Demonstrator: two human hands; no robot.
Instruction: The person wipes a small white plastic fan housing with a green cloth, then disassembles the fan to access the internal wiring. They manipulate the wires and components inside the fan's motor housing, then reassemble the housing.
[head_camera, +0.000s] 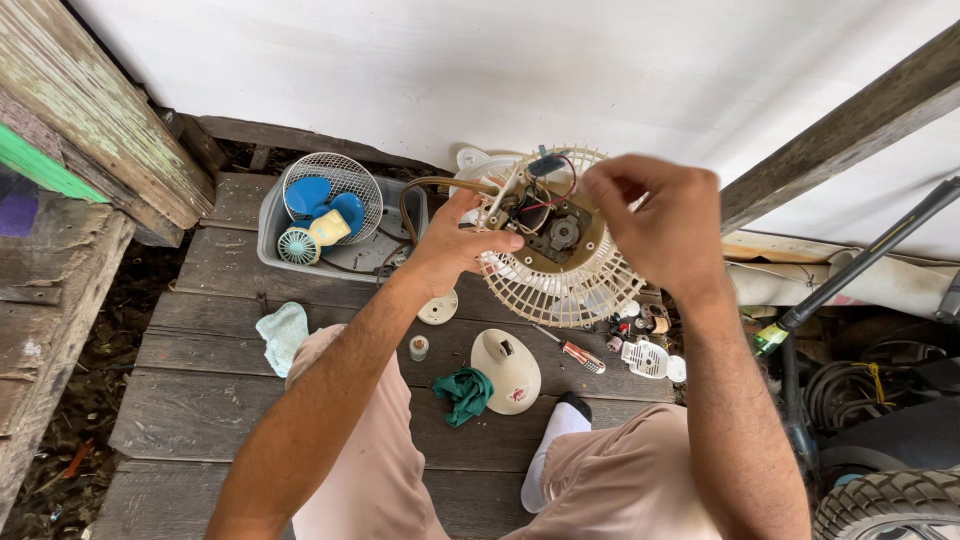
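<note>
Fan grille (560, 285) (motor exposed) sits between left hand (455, 245) and right hand (660, 225), both clamped on it.

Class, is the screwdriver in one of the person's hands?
No: the screwdriver lies on the wooden floor, while both hands hold the fan.

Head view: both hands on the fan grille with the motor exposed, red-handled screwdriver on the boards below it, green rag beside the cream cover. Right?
One error: the red-handled screwdriver and green rag are as stated, but the cream cover is fine too; only the left hand touches the fan grille. The right hand works at the motor, per the head view.
</note>
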